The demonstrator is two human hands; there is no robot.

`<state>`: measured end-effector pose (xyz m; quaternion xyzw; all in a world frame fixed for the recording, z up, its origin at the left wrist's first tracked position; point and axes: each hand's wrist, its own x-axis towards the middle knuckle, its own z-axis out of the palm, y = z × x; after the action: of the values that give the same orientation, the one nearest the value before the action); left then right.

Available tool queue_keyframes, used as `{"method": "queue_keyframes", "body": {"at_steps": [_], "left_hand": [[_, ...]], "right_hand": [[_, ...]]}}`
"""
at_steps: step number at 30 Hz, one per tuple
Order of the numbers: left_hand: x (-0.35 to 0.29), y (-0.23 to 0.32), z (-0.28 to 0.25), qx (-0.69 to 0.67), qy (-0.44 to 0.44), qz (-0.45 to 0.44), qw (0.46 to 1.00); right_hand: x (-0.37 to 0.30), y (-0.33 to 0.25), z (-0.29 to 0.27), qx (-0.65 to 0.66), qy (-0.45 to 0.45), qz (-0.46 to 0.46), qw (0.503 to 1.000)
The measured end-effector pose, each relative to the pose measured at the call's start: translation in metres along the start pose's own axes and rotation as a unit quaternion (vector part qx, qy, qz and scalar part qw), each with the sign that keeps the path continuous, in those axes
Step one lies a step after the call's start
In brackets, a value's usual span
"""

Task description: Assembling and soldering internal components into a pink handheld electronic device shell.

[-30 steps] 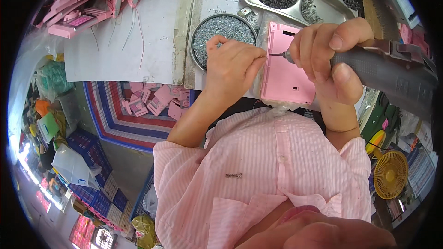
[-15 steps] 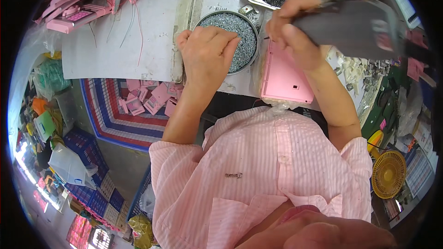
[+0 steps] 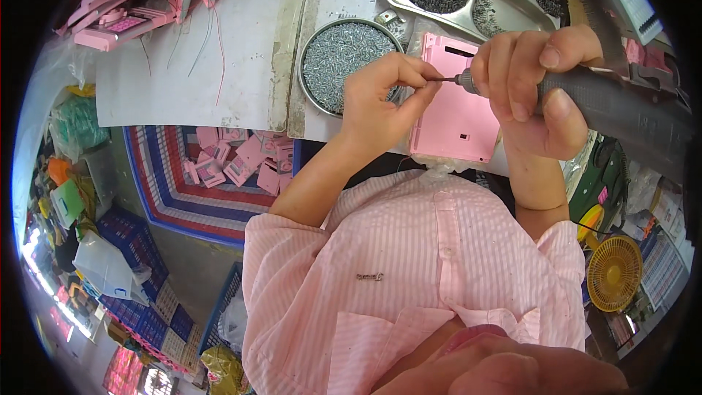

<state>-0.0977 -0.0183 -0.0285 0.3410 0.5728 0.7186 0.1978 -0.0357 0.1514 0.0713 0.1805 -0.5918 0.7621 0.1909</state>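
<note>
My right hand [image 3: 530,88] is wrapped round a dark electric screwdriver [image 3: 621,102], held nearly level with its thin bit pointing left. At the bit's tip, the thumb and fingers of my left hand [image 3: 380,102] are pinched together; whatever is between them is too small to make out. Both hands are above a pink plastic panel [image 3: 453,121], which lies on the bench in front of me and has a dark slot and a small square hole. Beside my left hand stands a round metal dish [image 3: 302,69] full of small silvery screws [image 3: 340,55].
A steel compartment tray [image 3: 439,16] with black screws is at the far right. Pink cases with wires [image 3: 131,22] are piled at the far left. Below the bench edge, a striped basket [image 3: 150,175] holds pink parts [image 3: 245,164]. A yellow fan [image 3: 616,271] stands at right.
My left hand has moved right from over the screw dish to the bit's tip. My right hand has brought the screwdriver down and nearer, its bit now level beside the left fingertips.
</note>
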Motion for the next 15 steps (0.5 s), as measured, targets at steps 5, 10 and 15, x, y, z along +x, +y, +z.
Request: {"method": "queue_keyframes", "body": {"at_steps": [5,10,15], "left_hand": [[0.006,0.006,-0.003,0.174,-0.024,0.146,0.974],[0.009,0.007,-0.005,0.266,-0.046,0.216,0.938],[0.017,0.004,-0.017,0.255,0.051,0.146,0.954]], "right_hand": [[-0.006,-0.001,0.002,0.012,0.015,0.009,1.0],[-0.004,0.003,0.005,-0.013,0.021,0.029,0.999],[0.005,0.029,-0.018,-0.05,0.058,-0.015,0.997]]}}
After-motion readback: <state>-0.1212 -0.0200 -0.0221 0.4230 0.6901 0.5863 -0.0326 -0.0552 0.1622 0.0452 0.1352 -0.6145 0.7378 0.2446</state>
